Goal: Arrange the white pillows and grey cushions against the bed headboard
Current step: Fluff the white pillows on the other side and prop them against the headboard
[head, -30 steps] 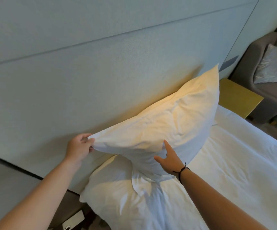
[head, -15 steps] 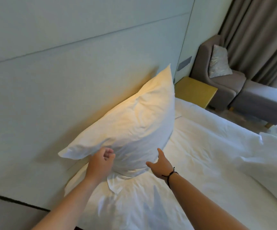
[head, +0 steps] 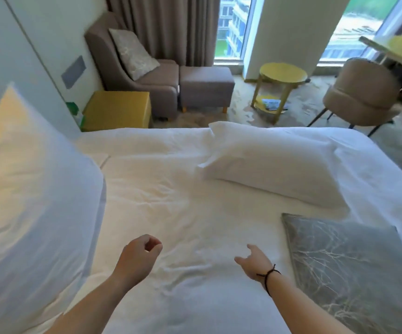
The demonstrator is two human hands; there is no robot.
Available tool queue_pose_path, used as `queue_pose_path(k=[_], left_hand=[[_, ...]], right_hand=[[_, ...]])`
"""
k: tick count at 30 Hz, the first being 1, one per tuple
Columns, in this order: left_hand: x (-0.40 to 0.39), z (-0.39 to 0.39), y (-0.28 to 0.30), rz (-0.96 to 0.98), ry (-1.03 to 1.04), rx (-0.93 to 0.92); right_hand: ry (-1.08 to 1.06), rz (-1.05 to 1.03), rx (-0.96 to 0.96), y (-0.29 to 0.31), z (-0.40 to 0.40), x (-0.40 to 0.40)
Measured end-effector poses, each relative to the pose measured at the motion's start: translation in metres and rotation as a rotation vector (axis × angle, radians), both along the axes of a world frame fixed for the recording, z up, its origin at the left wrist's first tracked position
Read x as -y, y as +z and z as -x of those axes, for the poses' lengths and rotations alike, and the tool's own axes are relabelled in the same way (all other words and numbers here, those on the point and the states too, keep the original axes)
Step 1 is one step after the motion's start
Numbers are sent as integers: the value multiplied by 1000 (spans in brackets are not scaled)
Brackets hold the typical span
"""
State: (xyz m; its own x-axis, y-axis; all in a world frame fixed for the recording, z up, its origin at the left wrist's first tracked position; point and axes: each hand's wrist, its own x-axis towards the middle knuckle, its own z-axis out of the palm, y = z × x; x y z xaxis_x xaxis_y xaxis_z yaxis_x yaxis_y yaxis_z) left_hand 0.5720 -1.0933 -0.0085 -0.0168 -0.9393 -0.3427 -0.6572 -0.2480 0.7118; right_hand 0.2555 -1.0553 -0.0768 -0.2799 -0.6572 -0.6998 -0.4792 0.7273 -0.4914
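A white pillow (head: 26, 194) stands propped against the headboard wall (head: 7, 51) at the left. A second white pillow (head: 272, 162) lies flat on the far side of the bed (head: 171, 201). A grey cushion with a pale branch pattern (head: 354, 271) lies on the bed at the lower right. My left hand (head: 138, 253) hovers over the sheet with fingers loosely curled, holding nothing. My right hand (head: 254, 261), with a black cord on the wrist, is open above the sheet, just left of the grey cushion.
Beyond the bed stand a yellow bedside table (head: 118, 109), a grey armchair (head: 132, 73) holding another grey cushion (head: 132, 53), a grey footstool (head: 206, 85), a round yellow side table (head: 282, 80) and a beige chair (head: 361, 92) by the window.
Both hands have let go of the propped pillow and drawn back over the sheet. The view has swung right, bringing the flat pillow and the grey cushion into sight.
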Motion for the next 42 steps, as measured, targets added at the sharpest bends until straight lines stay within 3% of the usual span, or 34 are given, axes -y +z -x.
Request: queue_pose_path(k=[5, 9, 18, 23, 25, 28, 33, 42], left_hand=[[30, 113, -50, 24, -121, 15], [45, 161, -109, 34, -181, 91], [108, 111, -219, -55, -83, 411], [155, 94, -260, -53, -215, 587], [175, 93, -286, -63, -214, 574], [188, 88, -335, -105, -55, 457], [186, 97, -381, -1, -20, 509], [191, 93, -400, -37, -42, 426]], right_hand=[[-101, 12, -118, -48, 106, -23], [-35, 40, -241, -85, 154, -16], [346, 233, -223, -138, 95, 76], [672, 347, -462, -144, 82, 128], [766, 363, -574, -150, 87, 169], [784, 391, -713, -160, 80, 247], [827, 550, -898, -163, 70, 361], [882, 549, -1128, -182, 37, 418]])
